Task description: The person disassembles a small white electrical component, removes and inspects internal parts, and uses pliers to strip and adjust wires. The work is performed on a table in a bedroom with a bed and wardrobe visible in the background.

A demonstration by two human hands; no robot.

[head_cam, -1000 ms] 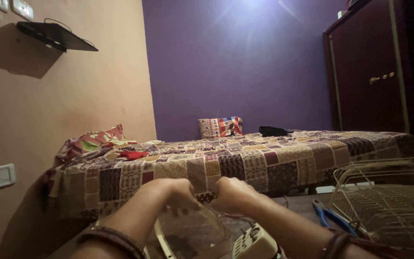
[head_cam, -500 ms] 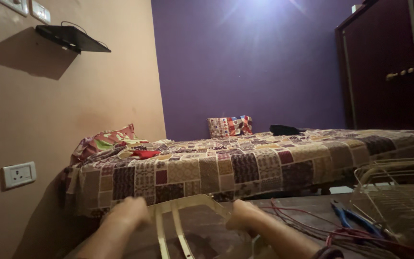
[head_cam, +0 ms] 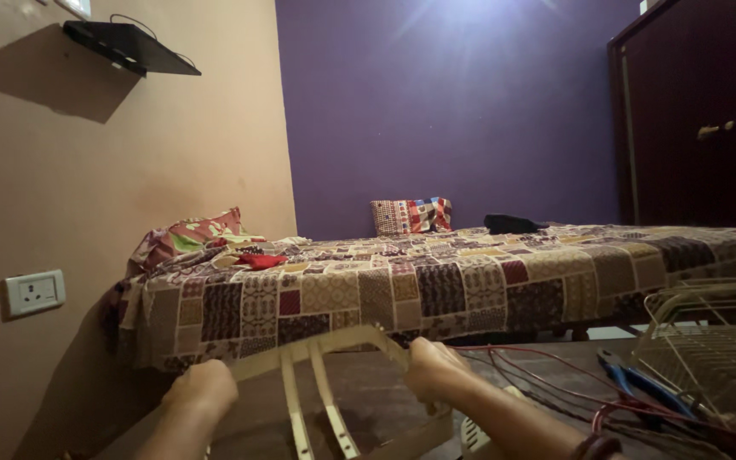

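Head view: both hands, left (head_cam: 204, 388) and right (head_cam: 434, 370), grip a cream frame (head_cam: 321, 400) before a quilted bed (head_cam: 470, 273), pliers (head_cam: 641, 383) nearby.

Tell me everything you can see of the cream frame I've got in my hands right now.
The cream frame looks like moulded plastic: an outer bar bent at a rounded corner near the top, with two thin slats running down its middle, the right one showing small holes. It is tilted up from the dark floor toward the bed. The left hand grips its left edge, the right hand its right edge. Its lower part runs out of view.
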